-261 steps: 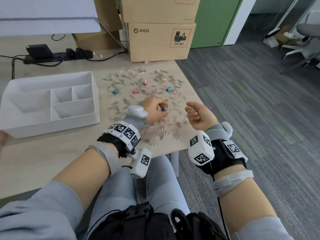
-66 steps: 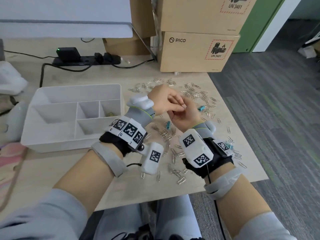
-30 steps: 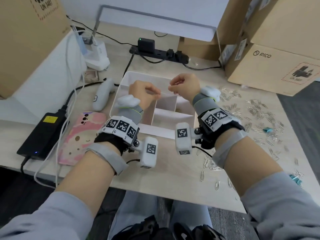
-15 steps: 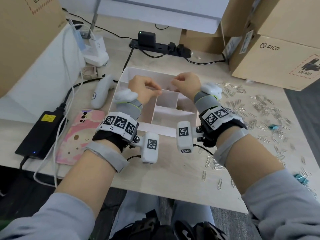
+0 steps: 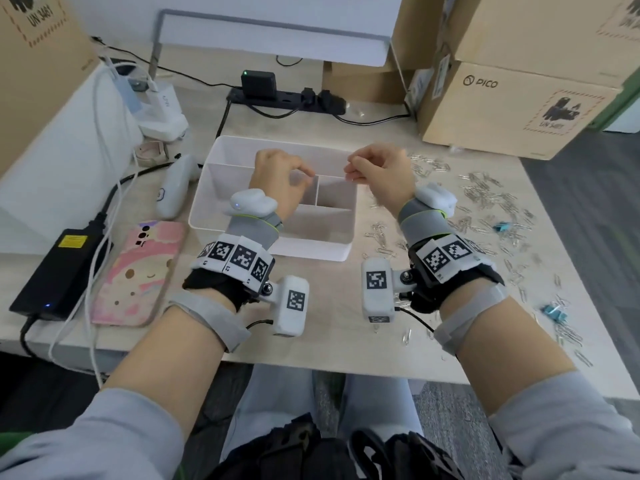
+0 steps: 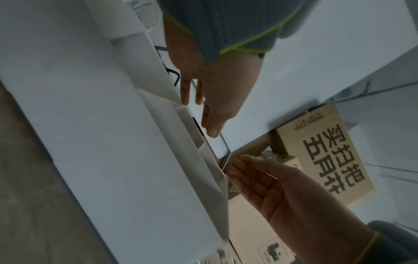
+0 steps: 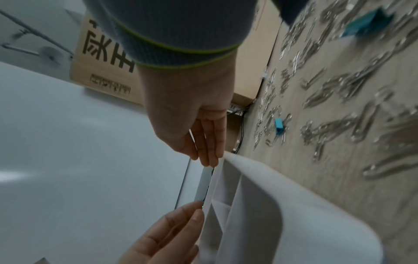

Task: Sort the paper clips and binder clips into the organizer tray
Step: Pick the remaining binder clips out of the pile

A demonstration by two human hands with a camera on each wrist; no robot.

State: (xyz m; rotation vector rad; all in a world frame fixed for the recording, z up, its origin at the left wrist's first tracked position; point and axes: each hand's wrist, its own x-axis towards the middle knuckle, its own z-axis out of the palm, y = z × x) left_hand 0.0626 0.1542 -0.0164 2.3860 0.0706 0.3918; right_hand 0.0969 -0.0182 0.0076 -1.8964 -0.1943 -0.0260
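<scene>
My left hand (image 5: 280,181) and right hand (image 5: 381,174) hang over the white tray (image 5: 221,147), apart, holding nothing I can see, fingers loose. Paper clips (image 5: 485,195) and blue binder clips (image 5: 501,226) lie right of it

Probably an office: desk (image 5: 325,344), shipping boxes (image 5: 512,109), power strip (image 5: 287,98)

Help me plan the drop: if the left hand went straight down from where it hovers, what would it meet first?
Most likely the organizer tray: the left hand hangs over its middle, about where the dividers meet, so it might land on a divider's top edge before any compartment floor. Height above the tray is unclear.
</scene>
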